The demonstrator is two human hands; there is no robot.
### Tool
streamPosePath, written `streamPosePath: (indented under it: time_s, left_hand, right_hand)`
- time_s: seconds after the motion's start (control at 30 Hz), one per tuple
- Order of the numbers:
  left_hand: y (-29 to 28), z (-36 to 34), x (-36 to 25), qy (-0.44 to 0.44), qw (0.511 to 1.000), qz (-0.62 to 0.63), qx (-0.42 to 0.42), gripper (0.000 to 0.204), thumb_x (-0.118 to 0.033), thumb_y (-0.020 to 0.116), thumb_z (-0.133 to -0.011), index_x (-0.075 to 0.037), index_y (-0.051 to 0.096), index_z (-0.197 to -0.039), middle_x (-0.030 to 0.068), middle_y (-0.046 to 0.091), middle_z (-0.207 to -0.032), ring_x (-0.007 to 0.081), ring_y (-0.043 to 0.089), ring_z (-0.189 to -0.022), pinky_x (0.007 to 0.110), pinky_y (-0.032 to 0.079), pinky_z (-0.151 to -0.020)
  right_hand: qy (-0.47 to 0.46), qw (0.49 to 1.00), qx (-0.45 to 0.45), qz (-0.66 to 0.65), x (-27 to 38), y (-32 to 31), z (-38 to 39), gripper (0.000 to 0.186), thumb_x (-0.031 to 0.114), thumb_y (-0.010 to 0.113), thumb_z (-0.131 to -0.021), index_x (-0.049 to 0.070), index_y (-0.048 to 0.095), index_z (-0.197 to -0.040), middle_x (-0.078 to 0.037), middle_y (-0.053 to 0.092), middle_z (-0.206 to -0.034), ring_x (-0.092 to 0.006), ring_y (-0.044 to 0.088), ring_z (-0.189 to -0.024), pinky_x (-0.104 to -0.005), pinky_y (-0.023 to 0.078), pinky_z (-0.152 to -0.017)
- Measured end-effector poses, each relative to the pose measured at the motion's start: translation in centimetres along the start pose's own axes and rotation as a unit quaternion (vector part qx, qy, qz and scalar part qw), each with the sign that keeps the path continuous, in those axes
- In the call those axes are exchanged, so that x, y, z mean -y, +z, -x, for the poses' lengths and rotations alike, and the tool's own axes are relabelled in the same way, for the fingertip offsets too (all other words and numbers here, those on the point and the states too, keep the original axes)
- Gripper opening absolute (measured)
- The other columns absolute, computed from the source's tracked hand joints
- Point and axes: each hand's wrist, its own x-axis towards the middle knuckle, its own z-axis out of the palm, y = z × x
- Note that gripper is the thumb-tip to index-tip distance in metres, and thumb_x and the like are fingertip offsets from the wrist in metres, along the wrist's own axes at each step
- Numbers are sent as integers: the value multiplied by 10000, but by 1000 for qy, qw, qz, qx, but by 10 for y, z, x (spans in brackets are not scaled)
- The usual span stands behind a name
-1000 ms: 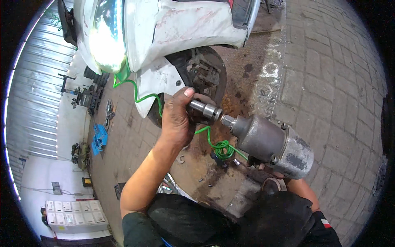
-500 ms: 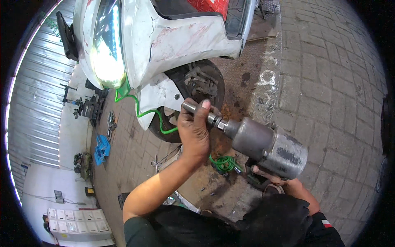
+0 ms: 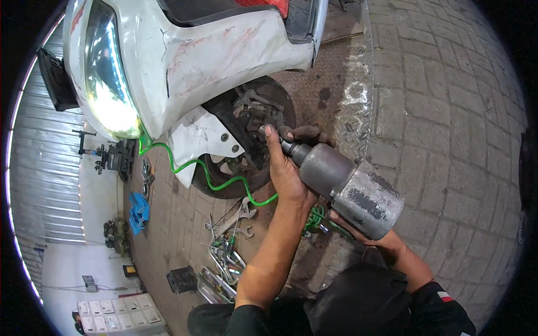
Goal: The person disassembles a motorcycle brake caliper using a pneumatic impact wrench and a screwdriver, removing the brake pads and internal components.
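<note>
A large worn metal impact wrench (image 3: 372, 196) lies slantwise in front of me, its nose pointing up and left toward the motor scooter's front wheel (image 3: 286, 101). My left hand (image 3: 291, 179) is closed around the socket (image 3: 261, 133) at the wrench's nose, thumb along it and fingers beyond. Most of the socket is hidden by that hand. Beneath the rear of the wrench, my right hand (image 3: 384, 241) grips its handle, which is largely out of sight. A green air hose (image 3: 210, 176) runs from the scooter's front and passes behind my left forearm.
The white scooter (image 3: 224, 56) with its lit headlight (image 3: 112, 106) stands ahead on a rusty metal plate (image 3: 322, 89). Spanners (image 3: 244, 215) and several hand tools lie on the paving near my left arm. A blue object (image 3: 139, 213) is farther left.
My left hand has slid closer to the wrench body and covers more of the socket. The view has shifted, so the scooter sits farther left and more floor tools show.
</note>
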Motion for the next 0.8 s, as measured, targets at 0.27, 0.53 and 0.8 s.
streamPosePath:
  time_s: [0.27,0.53,0.8]
  left_hand:
    - [-24,-39,-11,28,999,2,17,497,-468,326,-998,-51,591,-1044,152,662,-998,310,640,-934,516,506,-866]
    - [-50,-91,-26,54,995,66,52,479,-408,387,-928,-29,593,-1135,176,661,-1034,358,630,-936,528,495,-866]
    - [-59,-101,-31,49,997,53,-11,494,-447,360,-967,-53,579,-1169,170,655,-1044,350,640,-947,526,508,-869]
  right_hand:
    - [-47,995,-54,64,-6,7,-75,347,228,727,-849,69,656,-1149,-90,676,-1117,-236,632,-1008,-353,460,-931]
    - [91,993,-27,-75,-24,33,-116,444,355,716,-849,82,626,-1188,-114,646,-1150,-262,593,-1088,-370,441,-971]
    - [67,994,-34,-74,-33,48,-127,414,353,681,-863,102,630,-1189,-124,641,-1179,-299,582,-1132,-380,425,-1007]
